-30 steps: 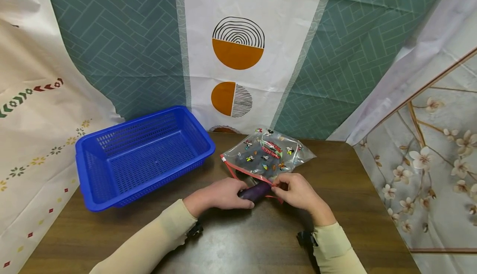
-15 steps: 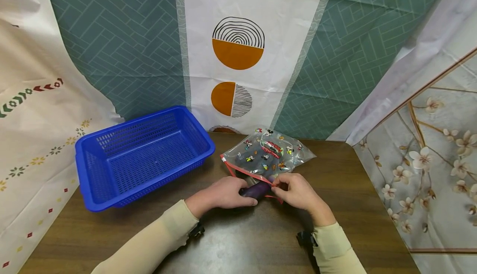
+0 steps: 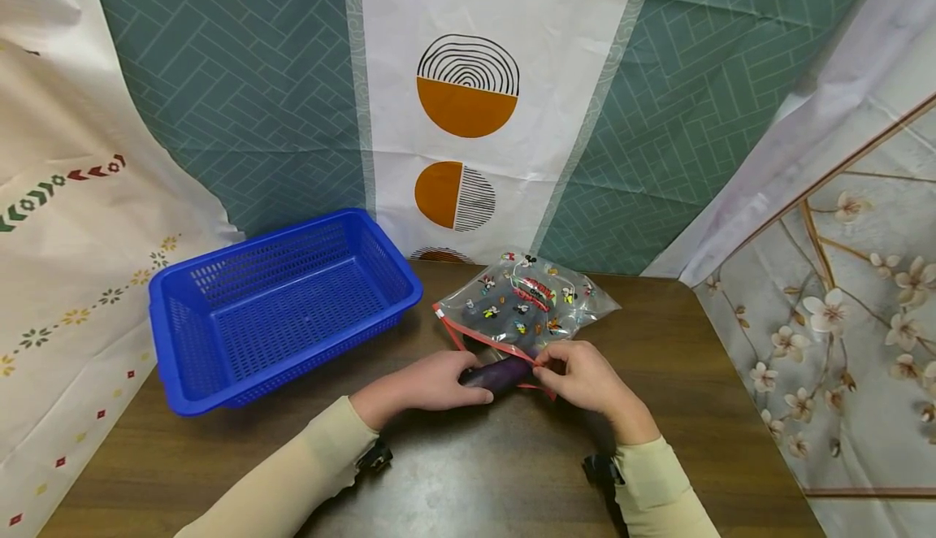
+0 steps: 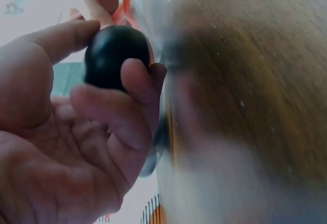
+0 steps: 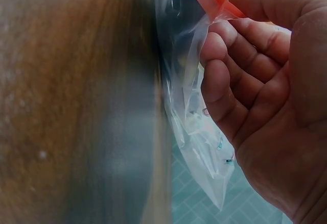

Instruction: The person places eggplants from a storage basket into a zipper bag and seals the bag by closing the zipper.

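Observation:
A dark purple eggplant [image 3: 504, 375] lies at the mouth of a clear zip bag [image 3: 468, 306] printed with small cartoon figures. My left hand [image 3: 433, 379] grips its near end, which appears as a round dark tip [image 4: 108, 53] in the left wrist view. The far end reaches into the bag's mouth and is partly hidden. My right hand [image 3: 585, 375] pinches the red zip edge [image 5: 219, 4] at the bag's right corner, between thumb and index finger. A dark shape shows dimly through the plastic; I cannot tell what it is.
A blue perforated basket [image 3: 292, 347] stands on the left of the brown wooden table [image 3: 658, 343], with nothing visible inside. Patterned cloths [image 3: 621, 188] hang behind the table and along both sides.
My left hand first shifts slightly right, then back left, and the eggplant now lies a little farther left, out of the bag's mouth. The right hand keeps its pinch in place.

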`<control>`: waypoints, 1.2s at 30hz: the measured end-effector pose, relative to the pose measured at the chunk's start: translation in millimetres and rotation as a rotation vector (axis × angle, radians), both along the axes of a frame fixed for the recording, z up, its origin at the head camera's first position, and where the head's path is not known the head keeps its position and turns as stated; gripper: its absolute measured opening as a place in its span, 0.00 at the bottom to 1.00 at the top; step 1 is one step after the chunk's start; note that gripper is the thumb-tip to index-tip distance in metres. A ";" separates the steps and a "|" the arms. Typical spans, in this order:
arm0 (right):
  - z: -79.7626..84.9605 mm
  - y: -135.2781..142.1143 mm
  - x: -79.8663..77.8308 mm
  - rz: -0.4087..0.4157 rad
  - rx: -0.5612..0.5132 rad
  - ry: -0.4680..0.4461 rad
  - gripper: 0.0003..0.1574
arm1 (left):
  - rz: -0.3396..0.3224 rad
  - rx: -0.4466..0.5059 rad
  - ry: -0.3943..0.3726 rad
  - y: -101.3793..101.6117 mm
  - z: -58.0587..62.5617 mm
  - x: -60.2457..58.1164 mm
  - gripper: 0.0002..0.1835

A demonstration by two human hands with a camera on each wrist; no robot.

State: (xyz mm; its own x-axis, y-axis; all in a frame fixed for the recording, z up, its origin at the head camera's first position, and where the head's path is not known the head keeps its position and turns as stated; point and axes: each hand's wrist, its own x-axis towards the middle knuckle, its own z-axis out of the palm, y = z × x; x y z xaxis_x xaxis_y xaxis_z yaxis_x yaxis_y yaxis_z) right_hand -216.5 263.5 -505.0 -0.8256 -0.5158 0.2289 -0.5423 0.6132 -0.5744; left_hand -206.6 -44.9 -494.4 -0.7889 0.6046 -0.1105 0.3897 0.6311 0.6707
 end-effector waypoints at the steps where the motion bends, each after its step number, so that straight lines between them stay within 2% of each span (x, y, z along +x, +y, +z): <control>1: -0.1 0.1 0.0 -0.001 0.001 -0.001 0.08 | -0.007 0.026 -0.022 -2.1 -0.4 0.2 0.25; 7: -0.1 1.3 0.8 -0.012 0.009 -0.011 0.08 | -0.026 0.186 -0.224 -12.3 1.0 2.4 0.31; 14: -0.3 1.8 0.0 -0.020 0.013 -0.006 0.08 | -0.048 0.251 -0.302 -15.9 0.7 1.0 0.31; 23: 3.1 0.9 -0.4 -0.014 0.018 -0.012 0.09 | -0.031 0.234 -0.299 -11.4 -0.3 -0.9 0.30; 30: 3.1 0.3 -0.1 -0.019 0.021 -0.013 0.08 | 0.039 0.155 -0.236 -4.0 -1.7 -1.9 0.27; 36: 2.0 -0.9 -0.3 -0.018 0.015 -0.014 0.09 | 0.071 0.150 -0.226 0.8 0.5 0.6 0.23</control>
